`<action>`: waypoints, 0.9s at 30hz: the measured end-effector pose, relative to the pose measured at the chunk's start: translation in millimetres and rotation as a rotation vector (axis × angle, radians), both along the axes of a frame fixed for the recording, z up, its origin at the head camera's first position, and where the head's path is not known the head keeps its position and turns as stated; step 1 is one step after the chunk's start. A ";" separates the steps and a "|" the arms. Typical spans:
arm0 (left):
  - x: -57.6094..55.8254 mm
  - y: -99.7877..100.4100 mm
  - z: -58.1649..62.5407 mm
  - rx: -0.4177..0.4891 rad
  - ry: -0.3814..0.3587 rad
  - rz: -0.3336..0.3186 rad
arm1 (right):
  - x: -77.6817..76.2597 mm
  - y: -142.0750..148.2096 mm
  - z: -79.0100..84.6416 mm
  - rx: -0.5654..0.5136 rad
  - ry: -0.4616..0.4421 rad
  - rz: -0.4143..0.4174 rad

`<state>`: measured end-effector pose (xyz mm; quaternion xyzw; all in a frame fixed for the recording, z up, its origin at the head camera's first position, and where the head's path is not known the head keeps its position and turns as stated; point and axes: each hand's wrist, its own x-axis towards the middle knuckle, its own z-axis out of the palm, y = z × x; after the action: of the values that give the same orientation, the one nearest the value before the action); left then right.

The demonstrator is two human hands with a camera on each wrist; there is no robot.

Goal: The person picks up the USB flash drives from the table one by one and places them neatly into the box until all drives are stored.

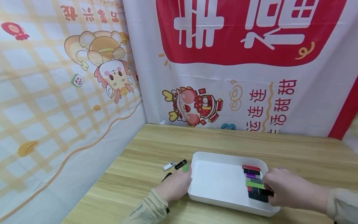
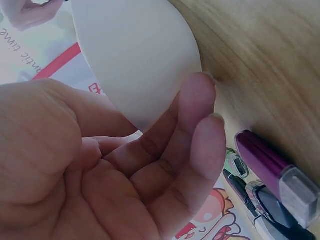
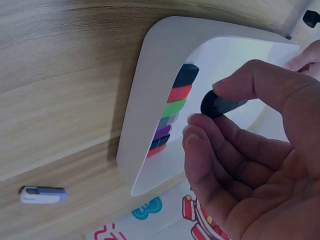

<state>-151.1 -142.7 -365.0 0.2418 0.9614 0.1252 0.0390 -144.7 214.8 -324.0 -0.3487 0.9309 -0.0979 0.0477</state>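
Observation:
My left hand [image 1: 176, 184] grips the left rim of a white tray [image 1: 215, 183]; in the left wrist view, its thumb and curled fingers lie on either side of the tray's wall [image 2: 145, 55]. At the tray's right end, my right hand [image 1: 293, 188] pinches a black USB stick [image 3: 219, 105] between thumb and fingers. Beneath and beside it lie several USB sticks in a row along the tray's right wall, among them a red one [image 1: 250, 167], a purple one [image 1: 251, 175] and a green one [image 1: 254, 184]. The sticks nearest the right hand are partly covered.
Left of the tray, a white USB stick [image 1: 168, 166] and a black one [image 1: 181, 164] lie on the wooden table [image 1: 126, 174]. A purple stick [image 2: 262, 162] is beside my left fingers. Another pale stick [image 3: 43, 195] lies outside the tray's right side. Printed cloths hang behind.

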 end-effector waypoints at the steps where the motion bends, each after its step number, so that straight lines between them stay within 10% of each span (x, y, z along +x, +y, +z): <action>1: -0.2 0.3 -0.2 -0.002 0.003 -0.002 | -0.1 -1.8 -2.2 0.007 0.003 0.010; 27: -2.9 0.2 -0.3 0.007 -0.015 0.014 | -17.2 -15.0 -14.8 0.099 -0.122 0.022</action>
<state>-154.0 -142.5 -365.3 0.2343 0.9623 0.1308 0.0446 -161.9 199.8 -338.8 -0.3493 0.9262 -0.0721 0.1224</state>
